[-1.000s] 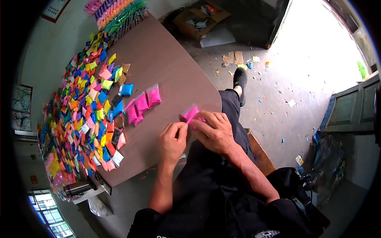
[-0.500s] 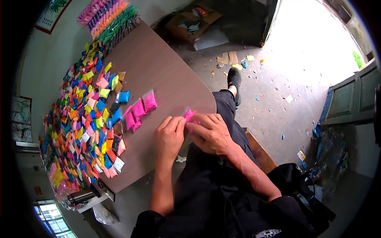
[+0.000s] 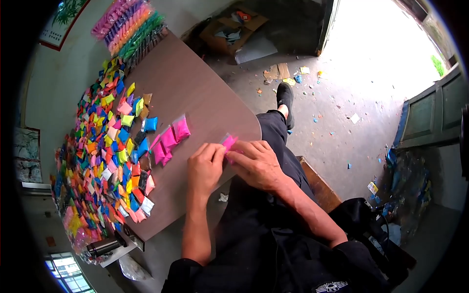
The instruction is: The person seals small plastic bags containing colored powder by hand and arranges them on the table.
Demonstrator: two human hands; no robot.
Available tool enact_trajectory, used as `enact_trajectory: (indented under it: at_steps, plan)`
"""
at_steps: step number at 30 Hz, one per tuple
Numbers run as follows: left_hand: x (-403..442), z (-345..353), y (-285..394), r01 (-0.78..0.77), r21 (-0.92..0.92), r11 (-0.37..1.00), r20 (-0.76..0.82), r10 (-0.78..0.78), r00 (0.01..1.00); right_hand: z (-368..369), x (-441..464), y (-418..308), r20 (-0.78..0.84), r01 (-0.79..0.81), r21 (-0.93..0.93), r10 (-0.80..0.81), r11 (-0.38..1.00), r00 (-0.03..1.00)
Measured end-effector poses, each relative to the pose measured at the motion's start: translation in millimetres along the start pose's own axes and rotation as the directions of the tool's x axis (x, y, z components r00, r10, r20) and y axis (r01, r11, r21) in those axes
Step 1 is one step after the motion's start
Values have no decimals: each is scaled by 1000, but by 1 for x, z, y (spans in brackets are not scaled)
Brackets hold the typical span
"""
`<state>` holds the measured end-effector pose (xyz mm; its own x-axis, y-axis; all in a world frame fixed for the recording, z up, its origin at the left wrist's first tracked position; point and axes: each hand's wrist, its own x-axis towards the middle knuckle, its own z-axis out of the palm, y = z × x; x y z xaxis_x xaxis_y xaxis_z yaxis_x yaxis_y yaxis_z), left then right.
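Left hand (image 3: pixel 205 163) and right hand (image 3: pixel 256 166) are close together, both pinched on one pink packet (image 3: pixel 228 142) at the near right part of the table (image 3: pixel 207 97). Right hand's back faces up and blocks a good chunk of the packet, so I can't make out exactly how those fingers grip it; left thumb and forefinger are at its left edge. Can't tell if the packet rests on the table or sits just above it, either. Just left of the hands there's a little group of pink bags (image 3: pixel 169 138), overlapping, so at least three but don't quote me on the count. Further left is a massive heap of colourful packets (image 3: pixel 115 156), and its far left side gets smeared and dark toward the lens edge. Far left, wrapped bundles (image 3: pixel 129 31) run out of view at the top. Near left, a flask (image 3: pixel 104 245) lies on its side, partly tucked by the heap. On the far floor, a cardboard box (image 3: pixel 233 30) sits in shadow, contents hard to read. The doorway (image 3: pixel 376 58) at far right is totally blown out, and some dark clutter (image 3: pixel 359 219) at near right is too murky to identify.
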<state>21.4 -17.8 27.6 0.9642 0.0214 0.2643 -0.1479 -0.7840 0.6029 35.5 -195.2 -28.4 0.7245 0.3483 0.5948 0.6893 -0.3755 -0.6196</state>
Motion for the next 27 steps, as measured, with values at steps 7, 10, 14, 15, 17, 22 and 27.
enact_trajectory:
  at_steps: [7, 10, 14, 15, 17, 22, 27]
  plan:
    - [13, 4, -27, -60, 112, 992, -37, 64, 997, 3, 1, -2, -16, 11, -35, -11, 999, 1000]
    - [7, 0, -23, 43, 41, 998, -59, -40, 997, 3, -1, -2, -32, 3, -53, -4, 999, 999]
    - [-10, -4, -9, 150, -59, 987, -112, -156, 981, 2, 1, -4, -141, -4, -43, -2, 999, 990]
    - [-13, -5, -7, 183, -108, 977, -141, -198, 970, 0, 3, -5, -136, -3, -44, -3, 999, 991]
    - [-20, -3, -10, 213, -198, 957, -189, -250, 950, -4, 5, -6, -237, -43, 0, 41, 999, 971]
    - [-27, 3, 17, 91, -154, 984, -213, -123, 969, -6, -3, -10, -222, -269, 171, 303, 948, 927]
    - [-25, 24, 20, 64, -187, 980, -117, -87, 989, -4, -13, -8, -262, -332, 102, 347, 938, 900]
